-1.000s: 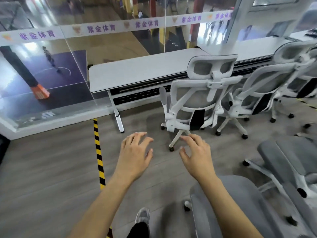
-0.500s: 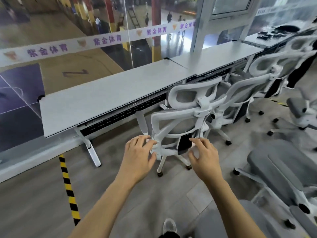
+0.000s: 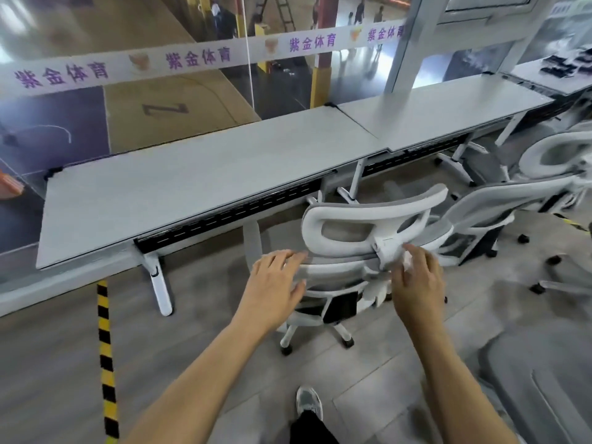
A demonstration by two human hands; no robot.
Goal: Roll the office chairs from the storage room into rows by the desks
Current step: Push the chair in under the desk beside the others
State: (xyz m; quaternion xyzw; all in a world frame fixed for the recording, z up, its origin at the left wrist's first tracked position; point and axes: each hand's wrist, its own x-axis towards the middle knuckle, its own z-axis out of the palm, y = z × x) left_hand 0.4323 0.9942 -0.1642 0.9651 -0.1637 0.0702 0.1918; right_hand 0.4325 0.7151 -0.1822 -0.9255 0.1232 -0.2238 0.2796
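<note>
Blur and frame edges hide much.
Motion blur smears the fingertips of the left hand [image 3: 275,283] and right hand [image 3: 416,278], so contact with the chair [image 3: 368,219] cannot be told, and its seat hides behind the backrest. The second chair [image 3: 499,200] and near seat [image 3: 544,379] run off the right edge. Dark items [image 3: 563,67] on the far desk [image 3: 541,83] are too small to name.

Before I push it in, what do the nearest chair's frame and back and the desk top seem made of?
Chair frame: seemingly white moulded plastic by its smooth rounded edges, satin finish. Back panel: grey, likely mesh or fabric; motion blur hides the weave. Desk top: pale grey matt board, probably laminate, showing only a soft sheen.
</note>
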